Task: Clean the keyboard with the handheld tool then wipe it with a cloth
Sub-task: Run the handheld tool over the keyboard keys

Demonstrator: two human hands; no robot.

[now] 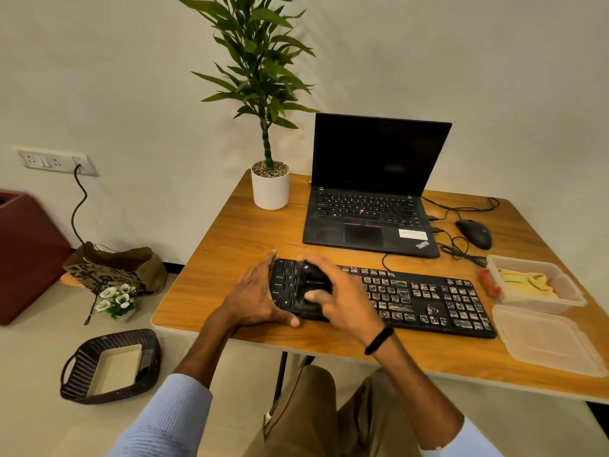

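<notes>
Keyboard (412,298): black, lower centre of frame, on wooden table (237,232).
R hand (346,301): fingers curled round black handheld tool (313,280), over kbd's left part.
L hand (258,298): fingers straight, flat against kbd's left end.
Cloth (524,282): yellow, in plastic box (575,300), right side of frame.

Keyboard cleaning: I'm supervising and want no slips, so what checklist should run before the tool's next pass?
1. Black wired keyboard steadied: ok, left hand rests on its left end.
2. Black handheld tool gripped: ok, right hand curls round it.
3. Keys right of the tool clean: not ok, whitish dust shows.
4. Yellow cloth ready: ok, in the open clear plastic box.
5. Tool running: cannot tell.
</notes>
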